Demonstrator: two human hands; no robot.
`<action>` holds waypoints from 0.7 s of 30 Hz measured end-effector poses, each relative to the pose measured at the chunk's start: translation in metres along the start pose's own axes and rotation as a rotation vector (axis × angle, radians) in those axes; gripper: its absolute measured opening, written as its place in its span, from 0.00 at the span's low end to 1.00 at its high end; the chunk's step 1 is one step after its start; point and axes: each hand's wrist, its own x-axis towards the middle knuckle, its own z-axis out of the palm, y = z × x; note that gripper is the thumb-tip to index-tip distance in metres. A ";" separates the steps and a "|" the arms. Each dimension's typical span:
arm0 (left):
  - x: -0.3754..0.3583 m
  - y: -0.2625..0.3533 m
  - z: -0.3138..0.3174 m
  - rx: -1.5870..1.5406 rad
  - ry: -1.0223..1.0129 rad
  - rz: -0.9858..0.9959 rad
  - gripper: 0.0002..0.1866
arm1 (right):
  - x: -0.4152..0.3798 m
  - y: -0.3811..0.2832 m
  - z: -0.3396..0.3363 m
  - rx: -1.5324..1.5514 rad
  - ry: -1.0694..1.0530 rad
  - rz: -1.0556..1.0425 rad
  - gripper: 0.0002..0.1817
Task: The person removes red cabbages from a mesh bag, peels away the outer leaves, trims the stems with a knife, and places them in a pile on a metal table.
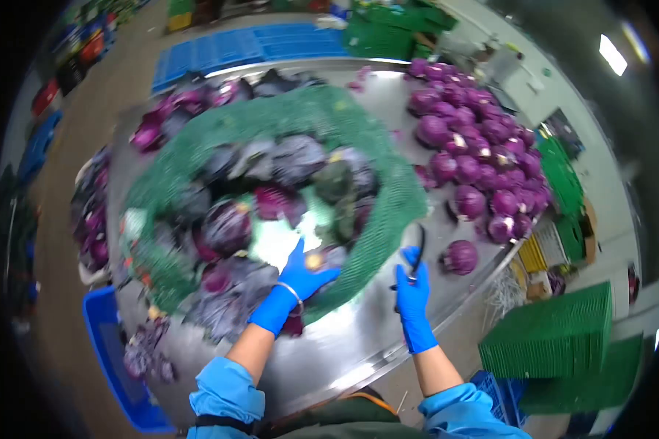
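Observation:
On a metal table (359, 366) lies a green mesh sack (373, 139), spread in a ring around dark purple cabbages (227, 227) and loose leaves. My left hand (298, 276), in a blue glove, is at the ring's near side with its fingers apart, beside a cabbage with a pale stem end (322, 260). Closed around a dark-handled knife (420, 249) with a curved blade is my right hand (414, 293), also gloved in blue. A single trimmed cabbage (460, 257) rests to the right of that hand.
Trimmed purple cabbages (483, 146) are heaped at the table's right side. A blue bin (106, 329) with leaves near it stands at the left. Stacked green crates (556, 336) stand at the lower right, and blue crates (249, 45) lie beyond the far edge.

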 end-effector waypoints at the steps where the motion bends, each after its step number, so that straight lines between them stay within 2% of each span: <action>1: 0.011 -0.003 0.010 -0.368 -0.158 -0.182 0.59 | 0.021 0.037 -0.029 0.106 0.202 -0.025 0.34; 2: 0.014 0.013 0.009 -0.375 -0.211 -0.209 0.62 | 0.044 0.071 -0.059 0.105 0.244 -0.035 0.34; 3: 0.015 -0.034 0.030 -0.184 -0.080 -0.102 0.61 | 0.068 0.102 -0.089 -0.140 0.339 0.064 0.38; 4: 0.013 -0.055 0.037 -0.128 -0.070 -0.049 0.62 | 0.088 0.132 -0.116 -0.379 0.433 0.175 0.43; 5: 0.008 -0.058 0.035 -0.400 -0.110 -0.097 0.60 | 0.105 0.157 -0.138 -0.093 0.167 0.374 0.44; 6: 0.005 -0.046 0.028 -0.598 -0.151 -0.218 0.58 | 0.107 0.094 -0.136 0.133 0.137 0.711 0.40; 7: -0.003 -0.021 0.020 -0.791 -0.096 -0.383 0.55 | 0.114 0.097 -0.143 0.128 0.110 0.732 0.37; 8: -0.007 -0.010 0.019 -0.909 0.002 -0.348 0.50 | 0.114 0.105 -0.152 0.124 0.081 0.760 0.35; 9: -0.006 -0.016 0.016 -0.982 -0.044 -0.284 0.42 | 0.109 0.117 -0.162 0.147 0.110 0.760 0.35; 10: -0.010 -0.040 0.010 -0.960 -0.033 -0.357 0.37 | 0.107 0.129 -0.171 0.257 0.046 0.807 0.36; 11: -0.013 -0.038 0.013 -1.127 0.038 -0.268 0.22 | 0.109 0.138 -0.177 0.363 -0.028 0.840 0.37; 12: -0.009 -0.087 0.010 -1.238 0.076 -0.233 0.20 | 0.108 0.146 -0.180 0.378 -0.015 0.819 0.37; 13: -0.010 -0.049 0.008 -1.342 -0.043 -0.166 0.22 | 0.106 0.153 -0.182 0.461 0.000 0.859 0.33; 14: -0.010 -0.032 0.005 -1.509 -0.042 -0.199 0.26 | 0.106 0.160 -0.183 0.544 0.011 0.899 0.29; 15: -0.005 -0.028 0.001 -1.448 0.035 -0.095 0.26 | 0.110 0.168 -0.182 0.553 0.012 0.878 0.29; 16: -0.003 -0.023 -0.013 -1.399 0.017 -0.032 0.27 | 0.116 0.177 -0.181 0.816 -0.003 0.878 0.25; 17: -0.011 0.024 -0.010 -1.127 0.020 0.236 0.28 | 0.128 0.182 -0.180 1.078 -0.023 0.872 0.21; 18: -0.011 0.050 -0.048 -1.166 0.218 -0.198 0.36 | 0.155 0.165 -0.179 1.078 -0.032 0.858 0.21; 20: -0.029 0.100 -0.075 -0.671 0.278 -0.166 0.38 | 0.221 0.129 -0.182 1.396 0.256 0.604 0.20; 21: -0.044 0.120 -0.089 -0.401 0.275 -0.120 0.39 | 0.257 0.128 -0.193 1.393 0.169 0.524 0.20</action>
